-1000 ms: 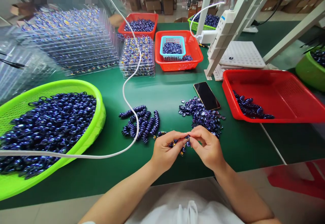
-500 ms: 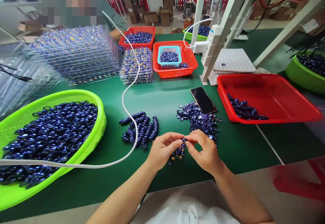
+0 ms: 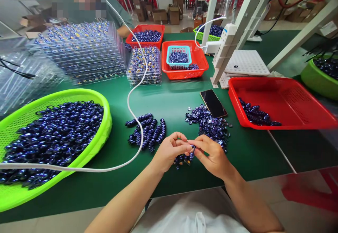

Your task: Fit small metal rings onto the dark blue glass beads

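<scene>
My left hand and my right hand meet over the green table near its front edge, both pinching a small dark blue bead piece. Under the fingers lies a short string of blue beads. A loose pile of flat blue beads sits just beyond my right hand. Several finished bead strands lie in a cluster beyond my left hand.
A large lime basket of blue pieces stands at the left, crossed by a white cable. A red tray with a few beads is at the right, a phone beside it. Stacked clear trays, red baskets and a co-worker's arm lie farther back.
Both hands stayed together on the small piece, with the fingers shifting slightly. The camera view tipped a little, so the table items sit differently in frame.
</scene>
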Available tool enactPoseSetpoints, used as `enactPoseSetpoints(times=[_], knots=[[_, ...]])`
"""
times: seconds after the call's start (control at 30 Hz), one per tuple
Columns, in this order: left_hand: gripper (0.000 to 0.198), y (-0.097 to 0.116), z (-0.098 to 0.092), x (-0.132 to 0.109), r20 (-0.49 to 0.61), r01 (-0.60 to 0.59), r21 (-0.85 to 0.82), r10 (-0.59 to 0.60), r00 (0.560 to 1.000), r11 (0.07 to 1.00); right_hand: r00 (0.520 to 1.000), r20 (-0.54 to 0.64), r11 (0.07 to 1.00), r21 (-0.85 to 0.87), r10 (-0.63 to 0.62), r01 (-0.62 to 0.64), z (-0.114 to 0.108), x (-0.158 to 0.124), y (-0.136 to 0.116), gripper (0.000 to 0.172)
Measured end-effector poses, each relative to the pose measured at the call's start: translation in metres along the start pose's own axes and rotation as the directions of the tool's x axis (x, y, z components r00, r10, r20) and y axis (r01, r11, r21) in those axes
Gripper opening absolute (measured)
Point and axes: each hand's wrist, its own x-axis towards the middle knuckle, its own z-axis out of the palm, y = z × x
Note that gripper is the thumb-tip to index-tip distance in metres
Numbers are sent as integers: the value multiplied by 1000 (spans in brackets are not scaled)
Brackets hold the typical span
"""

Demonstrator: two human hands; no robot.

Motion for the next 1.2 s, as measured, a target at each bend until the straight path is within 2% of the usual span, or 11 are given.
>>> enactPoseSetpoints(times=[0.3,0.47,0.57,0.67,0.73,0.8,0.9,0.97,1.03,1.1,1.2], knots=[[29,2,-3,2,-30,-45,95,48,998,994,992,-68,981,-173,-103,89,4,-4,-6,31],[27,6,1,-6,1,-136,191,138,990,972,982,-117,953,-283,-147,108,7,-7,-5,30],[26,9,4,-12,69,-261,382,254,965,887,983,-97,942,-313,-156,119,9,-6,-3,28],[14,10,7,-15,123,-375,592,380,917,713,986,-45,932,-337,-160,136,11,-4,1,26],[11,9,9,-16,124,-393,662,423,898,639,986,-33,914,-382,-162,137,12,-3,3,25],[11,8,10,-15,93,-377,684,438,894,624,983,-55,886,-444,-175,133,13,-2,5,24],[14,5,9,-14,-4,-295,620,379,925,727,972,-105,855,-501,-211,132,13,-2,5,22],[19,5,8,-12,-42,-193,483,243,969,854,963,-136,852,-505,-231,134,13,-2,3,23],[24,5,6,-10,-25,-66,311,78,997,948,959,-156,870,-473,-238,139,13,-2,1,25],[27,4,4,-8,12,38,173,-41,999,984,964,-160,908,-396,-213,135,13,-2,-2,26],[31,0,4,-6,40,110,75,-113,993,991,976,-139,955,-269,-170,128,12,-1,-3,25]])
